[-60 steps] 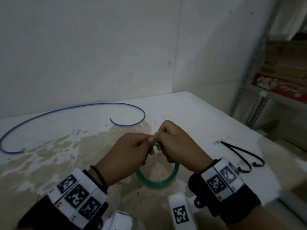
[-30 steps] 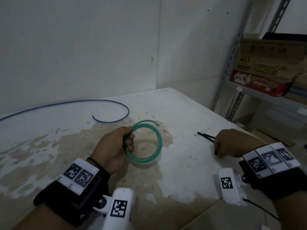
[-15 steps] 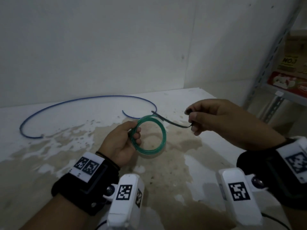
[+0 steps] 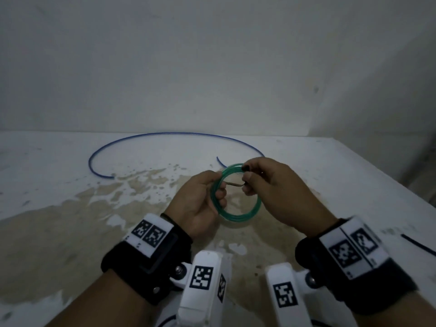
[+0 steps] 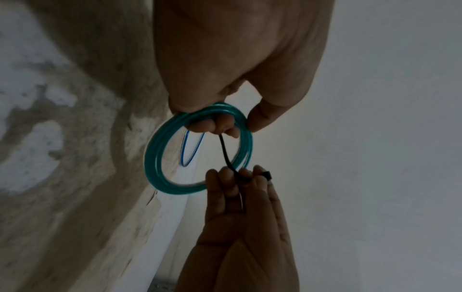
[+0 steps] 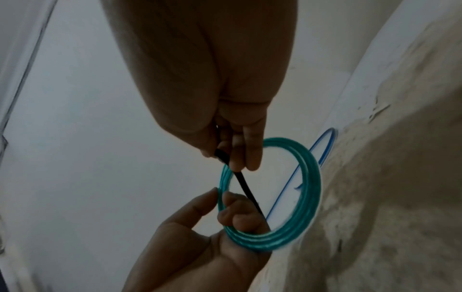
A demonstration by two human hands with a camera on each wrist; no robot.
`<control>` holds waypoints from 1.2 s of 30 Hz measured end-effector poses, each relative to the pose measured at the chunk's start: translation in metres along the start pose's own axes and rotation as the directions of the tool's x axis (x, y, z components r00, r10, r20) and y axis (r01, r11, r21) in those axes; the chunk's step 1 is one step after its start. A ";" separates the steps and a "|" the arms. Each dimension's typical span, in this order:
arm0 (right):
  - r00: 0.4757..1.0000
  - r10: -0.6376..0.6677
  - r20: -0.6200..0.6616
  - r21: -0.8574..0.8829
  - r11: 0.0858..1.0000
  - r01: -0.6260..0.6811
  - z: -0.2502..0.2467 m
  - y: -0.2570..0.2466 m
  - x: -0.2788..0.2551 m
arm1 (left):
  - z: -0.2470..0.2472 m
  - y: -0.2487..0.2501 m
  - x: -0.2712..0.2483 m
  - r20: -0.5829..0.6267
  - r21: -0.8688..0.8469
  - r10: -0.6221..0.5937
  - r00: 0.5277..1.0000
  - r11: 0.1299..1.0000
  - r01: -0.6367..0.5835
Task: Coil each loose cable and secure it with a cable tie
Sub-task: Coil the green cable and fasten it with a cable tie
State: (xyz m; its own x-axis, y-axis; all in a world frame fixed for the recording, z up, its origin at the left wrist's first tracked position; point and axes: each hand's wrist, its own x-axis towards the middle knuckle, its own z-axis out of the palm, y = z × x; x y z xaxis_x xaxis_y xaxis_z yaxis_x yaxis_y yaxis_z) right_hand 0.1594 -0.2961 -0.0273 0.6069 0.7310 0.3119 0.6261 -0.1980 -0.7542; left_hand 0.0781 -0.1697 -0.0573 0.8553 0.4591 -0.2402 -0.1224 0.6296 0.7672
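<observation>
My left hand [image 4: 203, 199] grips a green cable coil [image 4: 245, 217] by its left side, above the table; the same green coil [image 5: 160, 173] [image 6: 295, 233] shows in both wrist views. My right hand [image 4: 266, 185] pinches a black cable tie [image 4: 233, 184], whose strip runs across the coil's opening to my left fingers. The black tie [image 5: 226, 156] [image 6: 246, 189] crosses inside the ring. A loose blue cable [image 4: 165, 135] lies in a wide arc on the table behind.
The white table [image 4: 59, 185] has a large brown stain. A second black cable tie [image 4: 417, 246] lies at the right, near the table's edge. White walls meet in a corner behind the table.
My right hand has come in close to the left with the tie, and the tie's strip now reaches through the green coil. The coil stays in my left hand.
</observation>
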 end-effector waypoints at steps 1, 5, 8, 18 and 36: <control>1.000 -0.017 -0.017 0.025 1.000 0.017 0.005 -0.001 0.002 | -0.002 0.002 0.000 -0.004 -0.006 0.013 1.000 1.000 -0.013; 0.995 -0.057 -0.076 0.092 0.994 0.064 0.021 -0.002 0.012 | -0.009 0.010 0.001 -0.032 0.008 0.080 0.996 0.997 -0.080; 0.998 -0.015 -0.068 0.203 0.979 0.029 0.030 -0.003 0.018 | -0.011 0.013 0.002 -0.036 0.070 0.131 0.991 0.989 -0.128; 0.993 -0.023 -0.112 0.299 0.952 0.056 0.048 0.003 0.018 | -0.020 0.016 0.005 -0.133 0.557 0.464 0.876 0.766 -0.321; 0.925 -0.095 -0.368 0.112 0.983 0.146 0.045 0.008 0.015 | -0.023 0.008 0.004 0.138 0.872 0.596 0.791 0.305 -0.382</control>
State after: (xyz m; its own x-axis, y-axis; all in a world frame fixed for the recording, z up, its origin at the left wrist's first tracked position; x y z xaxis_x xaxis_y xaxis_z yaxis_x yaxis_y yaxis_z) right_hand 0.1514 -0.2569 -0.0548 0.6821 0.4545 0.5729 0.6489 -0.0149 -0.7607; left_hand 0.0689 -0.1486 -0.0652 0.6733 0.6519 0.3488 0.0754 -0.5299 0.8447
